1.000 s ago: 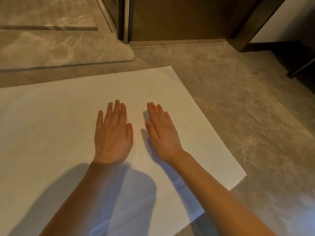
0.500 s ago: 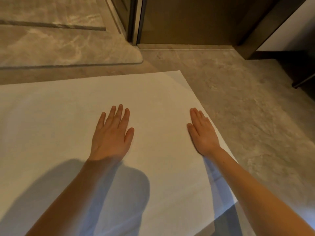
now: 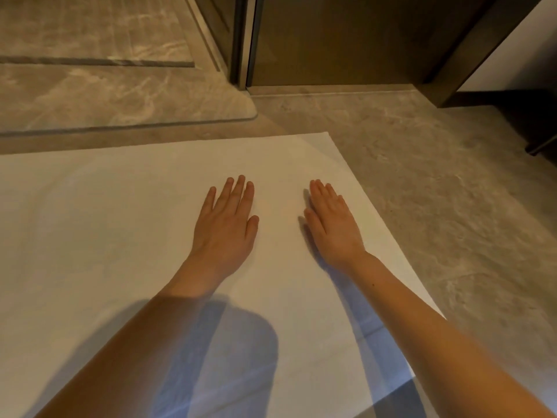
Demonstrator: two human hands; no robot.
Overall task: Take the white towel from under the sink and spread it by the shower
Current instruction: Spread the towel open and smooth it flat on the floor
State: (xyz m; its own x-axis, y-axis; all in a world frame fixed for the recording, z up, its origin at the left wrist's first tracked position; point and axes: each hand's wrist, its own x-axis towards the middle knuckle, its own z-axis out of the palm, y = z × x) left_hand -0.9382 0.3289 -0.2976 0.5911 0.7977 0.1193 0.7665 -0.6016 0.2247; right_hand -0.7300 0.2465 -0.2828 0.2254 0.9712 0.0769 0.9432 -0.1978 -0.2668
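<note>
The white towel (image 3: pixel 105 236) lies spread flat on the marbled floor, just in front of the raised shower threshold (image 3: pixel 120 125). My left hand (image 3: pixel 224 227) rests palm down near the towel's middle, fingers slightly apart. My right hand (image 3: pixel 334 224) also lies flat on the towel, to the right of the left hand and a little inside the towel's right edge. Neither hand grips anything. Shadows of my arms fall on the near part of the towel.
The shower floor (image 3: pixel 90 31) is at the upper left behind a glass door frame (image 3: pixel 241 40). A dark wooden door (image 3: pixel 346 37) stands ahead. A dark furniture leg (image 3: pixel 539 146) is at the far right. Bare marbled floor (image 3: pixel 452 206) runs along the right.
My right hand slid out to the towel's right edge, then came back toward the left hand. The left hand stayed flat in place.
</note>
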